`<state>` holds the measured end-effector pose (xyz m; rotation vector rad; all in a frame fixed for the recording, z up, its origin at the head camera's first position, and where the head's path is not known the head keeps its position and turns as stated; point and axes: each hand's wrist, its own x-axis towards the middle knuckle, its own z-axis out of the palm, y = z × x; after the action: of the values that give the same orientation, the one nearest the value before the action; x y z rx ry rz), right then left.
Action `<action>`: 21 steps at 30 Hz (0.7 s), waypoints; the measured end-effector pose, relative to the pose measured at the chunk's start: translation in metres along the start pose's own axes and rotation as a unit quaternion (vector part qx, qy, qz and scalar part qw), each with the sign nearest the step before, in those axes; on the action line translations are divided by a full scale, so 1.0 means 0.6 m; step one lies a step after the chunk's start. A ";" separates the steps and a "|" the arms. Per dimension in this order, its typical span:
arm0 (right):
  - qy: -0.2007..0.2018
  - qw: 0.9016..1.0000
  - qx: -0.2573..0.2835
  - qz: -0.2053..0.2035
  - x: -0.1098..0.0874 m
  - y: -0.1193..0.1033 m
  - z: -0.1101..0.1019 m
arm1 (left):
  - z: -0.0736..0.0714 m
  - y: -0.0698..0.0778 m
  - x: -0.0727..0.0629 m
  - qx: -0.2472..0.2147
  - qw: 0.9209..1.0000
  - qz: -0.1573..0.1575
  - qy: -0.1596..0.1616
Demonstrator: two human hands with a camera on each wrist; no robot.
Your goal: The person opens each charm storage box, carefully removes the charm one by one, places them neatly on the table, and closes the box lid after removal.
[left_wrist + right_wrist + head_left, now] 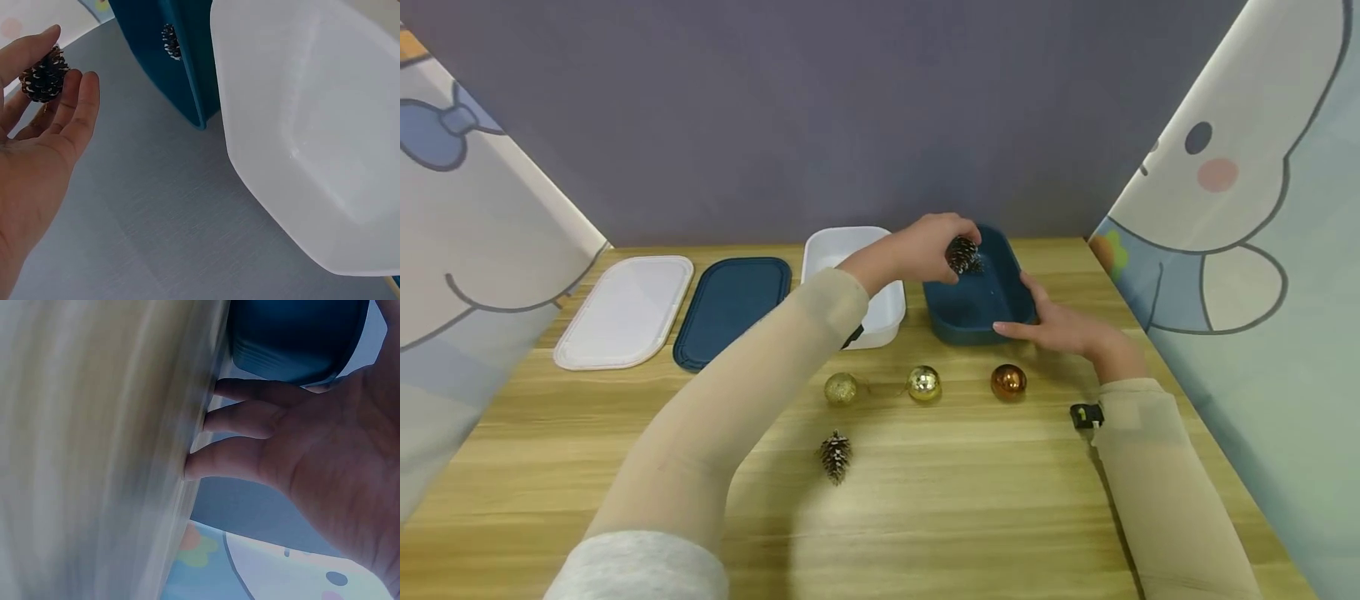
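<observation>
left hand (929, 247) pinched a white-tipped pinecone (959, 257) over the dark-blue bin (966, 307); right hand (1062, 325), spread wide, touched its side.

The left hand (928, 247) partly hides a pine cone (960, 256); the sleeve (745, 400) covers part of the white box (886, 333); the right wrist view blurs the tabletop (81, 456) (grain smeared), cropping the blue box (294, 340).

Lids (733, 304) left on the surface (940, 508), tubs (889, 325) to their right, three baubles (923, 383) strung out before the tubs, one pinecone (835, 457) nearer still, another pinecone (170, 42) inside the right-hand tub (966, 312)!
</observation>
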<state>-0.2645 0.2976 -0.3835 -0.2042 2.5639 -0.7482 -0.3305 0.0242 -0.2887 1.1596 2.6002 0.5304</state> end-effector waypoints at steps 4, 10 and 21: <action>0.002 1.000 -0.001 -0.002 0.005 0.009 0.002 | 0.008 0.001 -0.004 0.011 1.000 0.008 0.002; 0.000 1.000 0.003 -0.006 0.011 0.025 0.014 | 0.019 0.006 -0.012 0.015 1.000 0.020 0.000; 0.010 1.000 0.011 -0.014 0.022 0.034 0.014 | 0.036 0.017 -0.054 -0.040 0.998 0.025 0.028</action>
<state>-0.2728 0.3071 -0.4057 -0.2265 2.5758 -0.7914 -0.2948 0.0113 -0.3015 1.2016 2.5766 0.6816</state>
